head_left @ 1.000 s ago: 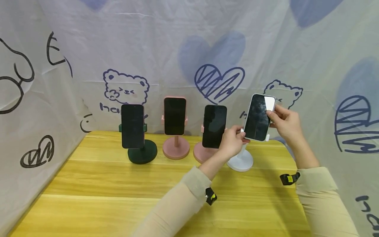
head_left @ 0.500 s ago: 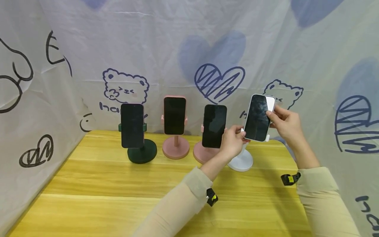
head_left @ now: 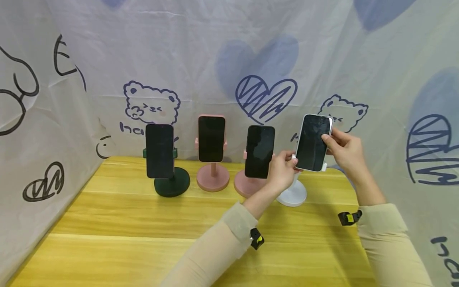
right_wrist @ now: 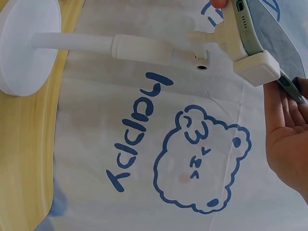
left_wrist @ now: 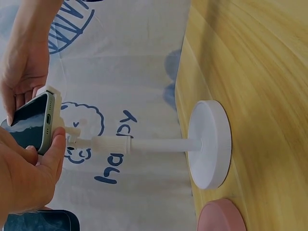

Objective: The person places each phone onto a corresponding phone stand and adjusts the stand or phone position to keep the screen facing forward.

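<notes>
A phone (head_left: 312,141) with a pale green edge sits tilted in the clamp of a white phone stand (head_left: 292,195), at the right of the row. My right hand (head_left: 348,153) pinches the phone's right edge, thumb on the screen and fingers behind. At the lower left corner my left hand (head_left: 281,171) holds the phone and clamp between thumb and fingers. In the left wrist view the left hand (left_wrist: 29,173) grips beside the phone's lower edge, above the stand's white post (left_wrist: 159,145). The right wrist view shows a white clamp arm (right_wrist: 257,69) against the phone's side.
To the left stand a green phone stand (head_left: 172,183) and two pink phone stands (head_left: 213,178), each bearing a dark phone (head_left: 160,151). They are on a yellow wooden table (head_left: 136,223). A white curtain (head_left: 201,52) with drawings hangs close behind.
The bright reflection on the phone's screen has shrunk, and the phone has turned very slightly. Both hands keep their hold. The head view has shifted slightly.
</notes>
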`<action>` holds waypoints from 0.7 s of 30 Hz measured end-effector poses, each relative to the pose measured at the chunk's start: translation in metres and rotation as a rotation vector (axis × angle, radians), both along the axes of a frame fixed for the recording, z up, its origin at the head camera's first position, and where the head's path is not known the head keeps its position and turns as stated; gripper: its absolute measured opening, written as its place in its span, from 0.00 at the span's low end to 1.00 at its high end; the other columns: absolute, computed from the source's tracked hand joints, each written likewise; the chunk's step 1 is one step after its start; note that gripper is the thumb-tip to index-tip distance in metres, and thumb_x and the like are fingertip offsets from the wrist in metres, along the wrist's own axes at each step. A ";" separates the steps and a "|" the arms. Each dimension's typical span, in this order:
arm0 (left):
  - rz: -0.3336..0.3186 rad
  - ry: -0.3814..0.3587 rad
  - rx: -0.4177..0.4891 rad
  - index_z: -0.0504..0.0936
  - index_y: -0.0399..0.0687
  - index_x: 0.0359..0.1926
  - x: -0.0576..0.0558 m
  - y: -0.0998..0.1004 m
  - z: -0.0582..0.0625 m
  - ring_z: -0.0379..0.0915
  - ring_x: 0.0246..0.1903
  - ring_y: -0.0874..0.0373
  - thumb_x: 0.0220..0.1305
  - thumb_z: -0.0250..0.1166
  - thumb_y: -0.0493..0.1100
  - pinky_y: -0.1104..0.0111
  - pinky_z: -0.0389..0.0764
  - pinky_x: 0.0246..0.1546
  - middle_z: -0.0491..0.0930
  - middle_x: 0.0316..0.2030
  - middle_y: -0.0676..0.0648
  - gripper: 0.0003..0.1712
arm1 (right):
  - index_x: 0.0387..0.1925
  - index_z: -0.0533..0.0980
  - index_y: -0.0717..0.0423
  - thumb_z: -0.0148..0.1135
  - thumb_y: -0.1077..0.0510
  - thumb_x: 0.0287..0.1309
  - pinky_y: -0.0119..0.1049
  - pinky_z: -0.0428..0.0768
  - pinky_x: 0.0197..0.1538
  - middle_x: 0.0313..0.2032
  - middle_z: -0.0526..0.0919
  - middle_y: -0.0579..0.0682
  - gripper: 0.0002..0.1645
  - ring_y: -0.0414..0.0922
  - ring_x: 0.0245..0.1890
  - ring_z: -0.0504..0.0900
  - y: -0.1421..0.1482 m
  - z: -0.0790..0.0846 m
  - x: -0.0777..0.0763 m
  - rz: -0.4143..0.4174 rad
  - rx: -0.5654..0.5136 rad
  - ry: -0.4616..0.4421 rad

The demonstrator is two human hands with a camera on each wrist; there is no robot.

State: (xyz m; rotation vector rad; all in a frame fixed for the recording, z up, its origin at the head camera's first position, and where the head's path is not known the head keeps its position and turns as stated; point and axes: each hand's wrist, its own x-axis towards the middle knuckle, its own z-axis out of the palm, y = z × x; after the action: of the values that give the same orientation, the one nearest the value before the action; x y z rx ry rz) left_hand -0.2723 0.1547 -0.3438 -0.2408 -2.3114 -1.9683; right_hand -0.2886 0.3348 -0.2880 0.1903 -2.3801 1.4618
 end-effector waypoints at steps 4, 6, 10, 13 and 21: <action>0.009 0.003 0.009 0.78 0.40 0.61 0.000 0.000 0.001 0.89 0.37 0.54 0.73 0.58 0.37 0.63 0.71 0.70 0.85 0.49 0.41 0.18 | 0.71 0.68 0.58 0.61 0.47 0.68 0.20 0.84 0.39 0.44 0.82 0.25 0.35 0.23 0.38 0.83 -0.001 -0.003 0.000 -0.007 -0.024 0.005; 0.015 0.003 0.014 0.78 0.40 0.60 0.000 0.000 0.001 0.89 0.37 0.54 0.73 0.59 0.36 0.63 0.69 0.72 0.85 0.49 0.41 0.18 | 0.71 0.67 0.59 0.61 0.48 0.69 0.20 0.84 0.38 0.44 0.83 0.25 0.35 0.23 0.37 0.83 0.000 -0.004 0.001 -0.011 -0.027 0.006; 0.022 0.007 0.010 0.79 0.39 0.61 0.000 0.000 0.002 0.89 0.36 0.53 0.72 0.59 0.36 0.63 0.57 0.78 0.86 0.49 0.41 0.18 | 0.71 0.67 0.61 0.60 0.49 0.70 0.19 0.83 0.37 0.40 0.81 0.22 0.34 0.23 0.36 0.82 0.001 -0.006 0.001 -0.011 -0.029 0.008; 0.025 0.009 0.007 0.79 0.39 0.60 -0.001 0.000 0.002 0.89 0.36 0.53 0.72 0.59 0.36 0.63 0.48 0.81 0.86 0.49 0.41 0.18 | 0.70 0.67 0.63 0.60 0.52 0.70 0.19 0.83 0.36 0.38 0.81 0.21 0.34 0.23 0.34 0.83 0.002 -0.008 0.001 0.001 -0.040 0.013; 0.039 0.030 -0.073 0.80 0.43 0.59 -0.001 -0.001 0.001 0.84 0.51 0.55 0.73 0.59 0.39 0.64 0.46 0.81 0.86 0.49 0.44 0.17 | 0.68 0.68 0.69 0.62 0.56 0.68 0.19 0.83 0.35 0.36 0.83 0.22 0.32 0.24 0.32 0.83 0.002 -0.015 0.005 0.030 -0.065 0.039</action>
State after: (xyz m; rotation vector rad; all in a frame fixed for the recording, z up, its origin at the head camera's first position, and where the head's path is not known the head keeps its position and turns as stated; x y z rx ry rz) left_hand -0.2735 0.1542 -0.3430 -0.2273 -2.3535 -1.8526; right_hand -0.2835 0.3368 -0.3034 0.2375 -2.3053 1.5329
